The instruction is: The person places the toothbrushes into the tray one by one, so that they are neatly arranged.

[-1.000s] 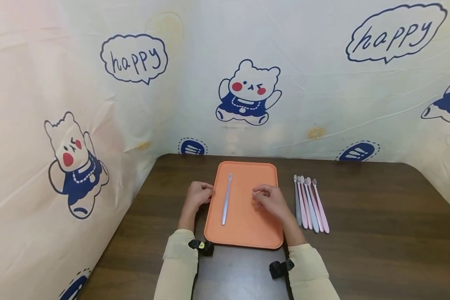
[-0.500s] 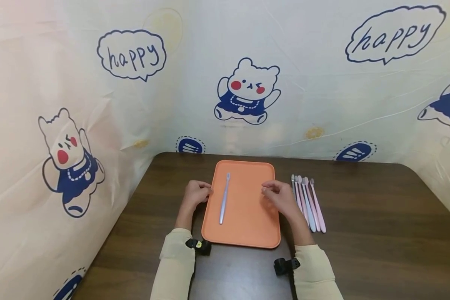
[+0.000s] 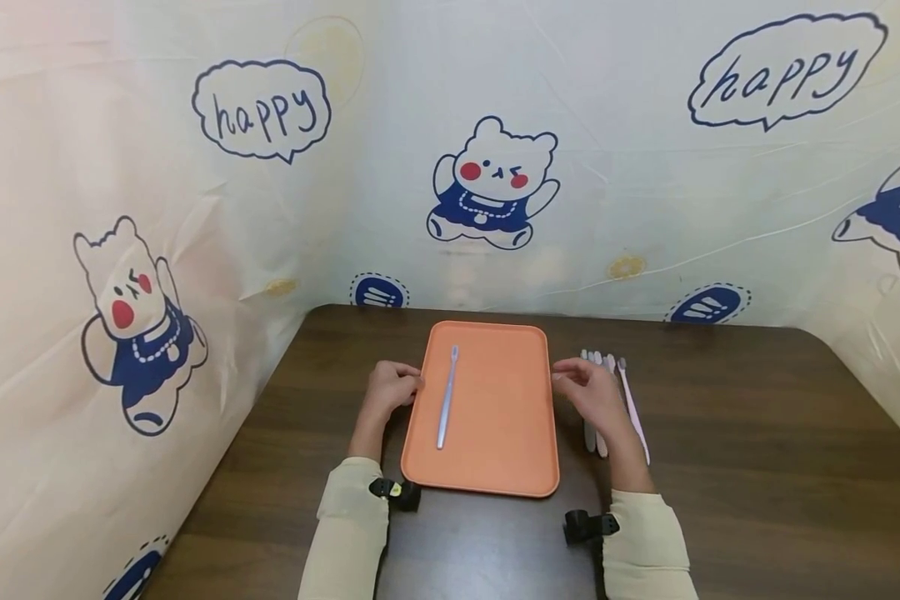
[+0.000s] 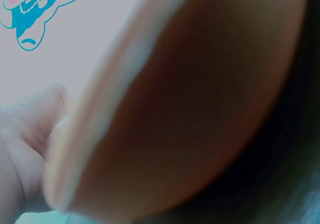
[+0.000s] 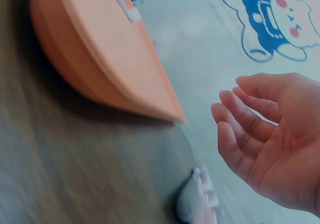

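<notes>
An orange tray (image 3: 495,408) lies on the table, with one pale blue toothbrush (image 3: 447,398) lengthwise on its left side. At the tray's left rim, my left hand (image 3: 392,390) holds the edge with fingers and thumb; the tray hides the fingertips in the left wrist view. My right hand (image 3: 594,397) hovers just past the tray's right edge, above the row of toothbrushes (image 3: 633,410), and partly covers them. Its fingers are loosely bent around nothing, as the right wrist view shows of the same hand (image 5: 277,139). That row holds several pink and blue-grey toothbrushes side by side.
The dark wooden table (image 3: 765,467) extends to both sides. A printed cloth backdrop (image 3: 615,183) rises behind its far edge and along the left. Black wrist cameras sit on both sleeves, the right one (image 3: 589,527) below the tray's corner.
My right hand has moved right, from over the tray to over the toothbrush row. The left hand stays at the tray's left rim, and the toothbrush on the tray lies as before.
</notes>
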Tool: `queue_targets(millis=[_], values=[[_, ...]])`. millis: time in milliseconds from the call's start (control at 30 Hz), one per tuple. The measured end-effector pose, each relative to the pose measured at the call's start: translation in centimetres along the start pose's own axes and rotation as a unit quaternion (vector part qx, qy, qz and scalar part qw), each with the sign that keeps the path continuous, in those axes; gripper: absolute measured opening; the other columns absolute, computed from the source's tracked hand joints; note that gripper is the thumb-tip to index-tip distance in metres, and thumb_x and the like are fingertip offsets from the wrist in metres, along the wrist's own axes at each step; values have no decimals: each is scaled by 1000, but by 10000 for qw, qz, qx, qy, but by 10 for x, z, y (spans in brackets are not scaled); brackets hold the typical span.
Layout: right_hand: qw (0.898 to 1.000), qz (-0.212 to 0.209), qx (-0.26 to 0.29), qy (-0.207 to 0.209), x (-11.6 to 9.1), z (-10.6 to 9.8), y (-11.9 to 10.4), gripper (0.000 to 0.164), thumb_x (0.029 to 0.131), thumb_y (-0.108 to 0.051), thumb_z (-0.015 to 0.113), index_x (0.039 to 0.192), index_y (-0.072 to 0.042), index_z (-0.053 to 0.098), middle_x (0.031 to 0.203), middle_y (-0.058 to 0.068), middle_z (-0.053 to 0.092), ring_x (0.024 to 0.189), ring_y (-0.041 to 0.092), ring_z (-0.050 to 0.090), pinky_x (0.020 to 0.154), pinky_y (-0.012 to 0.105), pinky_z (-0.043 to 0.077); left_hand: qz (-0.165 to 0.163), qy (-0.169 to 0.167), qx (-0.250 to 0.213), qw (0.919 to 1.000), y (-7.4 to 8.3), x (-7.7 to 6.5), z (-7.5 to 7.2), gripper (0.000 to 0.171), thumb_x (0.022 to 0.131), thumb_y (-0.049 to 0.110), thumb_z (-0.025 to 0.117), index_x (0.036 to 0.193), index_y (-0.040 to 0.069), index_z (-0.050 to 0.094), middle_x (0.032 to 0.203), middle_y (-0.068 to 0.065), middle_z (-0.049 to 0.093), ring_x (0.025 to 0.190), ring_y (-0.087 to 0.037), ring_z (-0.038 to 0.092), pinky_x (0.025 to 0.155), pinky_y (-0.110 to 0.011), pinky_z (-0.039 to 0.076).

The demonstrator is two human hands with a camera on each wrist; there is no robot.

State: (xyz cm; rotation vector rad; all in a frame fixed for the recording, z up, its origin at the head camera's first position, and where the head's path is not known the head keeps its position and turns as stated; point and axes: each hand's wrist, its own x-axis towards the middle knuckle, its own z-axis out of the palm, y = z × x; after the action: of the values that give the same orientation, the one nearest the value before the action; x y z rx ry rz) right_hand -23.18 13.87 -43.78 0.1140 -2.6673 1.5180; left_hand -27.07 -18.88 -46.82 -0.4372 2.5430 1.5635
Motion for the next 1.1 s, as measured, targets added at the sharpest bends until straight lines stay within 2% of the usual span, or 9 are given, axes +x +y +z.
queue_targets(millis=[67,167,267,300,400,500,700,900,1100], values=[[9998,-47,-164,64,-1,-7,3,31,97,-11,62,123,5,68,109,23,74,101,28,70,74,19,51,13,7,5,10000,-1,0,0,25,89,13,69,111,2,76,118,-19,69,88,-19,69,79,-33,63],[9991,-63,-381,149,-3,-17,8,32,98,-12,61,125,5,67,111,24,73,106,36,69,83,30,57,49,21,17,10000,-1,0,0,25,89,13,69,110,2,76,116,-18,69,86,-19,69,78,-32,63],[9981,91,-561,228,-5,-26,13,34,99,-14,61,127,4,66,114,24,72,110,38,67,86,33,57,64,26,24,10000,-1,0,0,25,89,13,69,109,2,76,115,-18,70,85,-19,69,76,-31,63],[9980,152,-568,248,-5,-29,14,35,99,-14,61,128,4,66,115,25,72,111,38,67,86,33,57,63,31,21,10000,-1,0,0,24,88,13,69,109,2,76,115,-18,70,85,-19,69,76,-31,63],[9972,326,-590,323,-6,-34,17,35,98,-13,61,129,4,65,116,26,71,111,38,67,79,22,52,51,45,21,10000,0,0,0,24,88,13,69,109,2,77,114,-18,70,84,-19,68,75,-31,63],[9961,483,-659,345,-8,-40,19,35,98,-13,61,129,4,65,117,27,71,110,38,66,77,21,50,61,64,24,10000,0,1,0,24,88,13,70,108,2,77,113,-18,70,83,-19,68,73,-30,62],[9918,836,-922,303,-15,-54,26,38,99,-14,61,131,6,63,118,28,69,107,38,65,78,30,53,19,65,22,10000,-1,-1,1,24,88,13,69,108,2,77,113,-18,70,82,-18,68,71,-29,62],[9843,1436,-986,289,-18,-66,39,42,99,-18,59,135,4,60,123,28,67,106,36,65,85,39,58,42,40,15,10000,0,-2,1,25,88,13,69,110,1,76,114,-19,70,84,-20,69,75,-31,63],[9785,1738,-1076,265,-23,-74,47,43,99,-21,60,134,4,60,126,30,65,107,39,63,93,51,55,18,3,-1,10000,0,1,1,26,90,14,69,111,2,76,116,-19,70,87,-20,69,78,-32,63]])
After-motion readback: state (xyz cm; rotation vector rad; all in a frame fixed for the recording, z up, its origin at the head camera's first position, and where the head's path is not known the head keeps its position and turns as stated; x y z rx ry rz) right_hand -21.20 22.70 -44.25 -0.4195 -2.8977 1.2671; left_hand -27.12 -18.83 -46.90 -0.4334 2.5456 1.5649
